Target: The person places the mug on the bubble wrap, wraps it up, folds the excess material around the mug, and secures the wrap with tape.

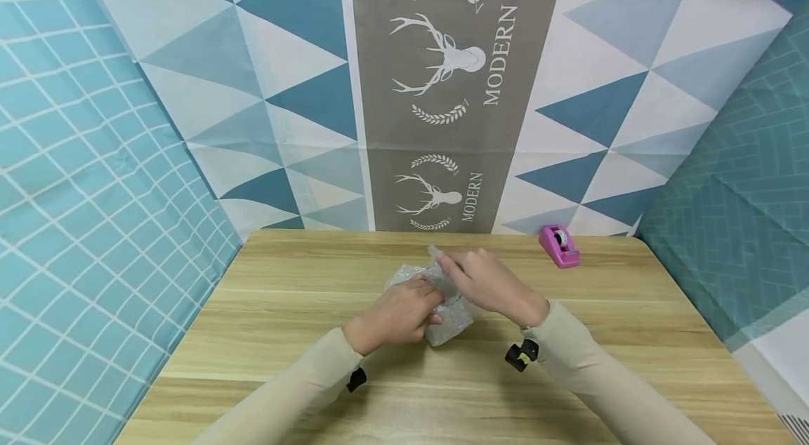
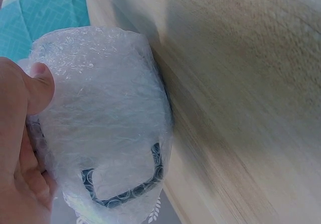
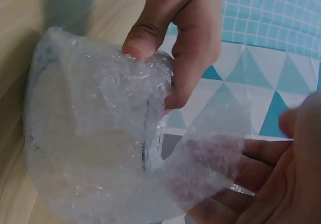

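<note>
Plastic bubble wrap (image 2: 103, 111), left grip (image 1: 402, 310), right grip (image 1: 489, 281), contents (image 2: 131, 194) obscured

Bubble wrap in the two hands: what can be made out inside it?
Through the bubble wrap, the left wrist view shows a dark, roughly U-shaped band. The cloudy layers hide the rest, so I cannot tell what is wrapped.

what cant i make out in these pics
What the bubble wrap holds: all views, obscured by the wrap
Right hand, fingertips: right wrist view, blurred behind the wrap's flap
Left hand: left wrist view, cut off by left edge
Sleeves: head view, cut off by bottom edge
</note>
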`<state>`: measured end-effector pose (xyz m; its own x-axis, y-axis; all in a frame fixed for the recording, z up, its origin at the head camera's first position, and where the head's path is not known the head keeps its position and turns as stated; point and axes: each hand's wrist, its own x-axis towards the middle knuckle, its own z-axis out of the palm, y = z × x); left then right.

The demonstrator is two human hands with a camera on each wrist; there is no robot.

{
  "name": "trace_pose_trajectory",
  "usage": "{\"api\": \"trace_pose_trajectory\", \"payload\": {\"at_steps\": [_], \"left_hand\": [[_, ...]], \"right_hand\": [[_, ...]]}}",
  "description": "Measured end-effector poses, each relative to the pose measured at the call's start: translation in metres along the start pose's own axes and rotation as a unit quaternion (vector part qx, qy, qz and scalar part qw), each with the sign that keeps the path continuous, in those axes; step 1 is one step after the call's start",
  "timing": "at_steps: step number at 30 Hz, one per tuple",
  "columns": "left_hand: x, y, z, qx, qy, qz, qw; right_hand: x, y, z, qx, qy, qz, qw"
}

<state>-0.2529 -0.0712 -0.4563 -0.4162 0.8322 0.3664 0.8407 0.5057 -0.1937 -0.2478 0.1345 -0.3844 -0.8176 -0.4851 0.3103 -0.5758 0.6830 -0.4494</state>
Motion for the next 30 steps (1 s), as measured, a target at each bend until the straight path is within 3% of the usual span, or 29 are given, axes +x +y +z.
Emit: {"api": "trace_pose_trajectory", "payload": {"at_steps": [8,14,24,30], "left_hand": [[0.001,0.000,-0.001,0.000,-0.001,-0.001,1.0000],[0.002,0.002,-0.004,-0.010,-0.020,-0.011,0.9997],[0.002,0.001,-0.003,-0.009,-0.032,-0.014,0.9994],[0.001,0.002,-0.004,-0.007,-0.028,-0.011,0.9995]], "right_hand": [[0.002,0.014,0.001,0.016,0.025,-0.016,0.9994],[0.002,0.022,0.005,0.031,0.000,-0.002,0.9995],[0.000,0.028,0.010,-0.001,-0.014,-0.002,0.9999],[0.000,0.034,0.011,0.019,-0.030,0.017,0.9992]]}}
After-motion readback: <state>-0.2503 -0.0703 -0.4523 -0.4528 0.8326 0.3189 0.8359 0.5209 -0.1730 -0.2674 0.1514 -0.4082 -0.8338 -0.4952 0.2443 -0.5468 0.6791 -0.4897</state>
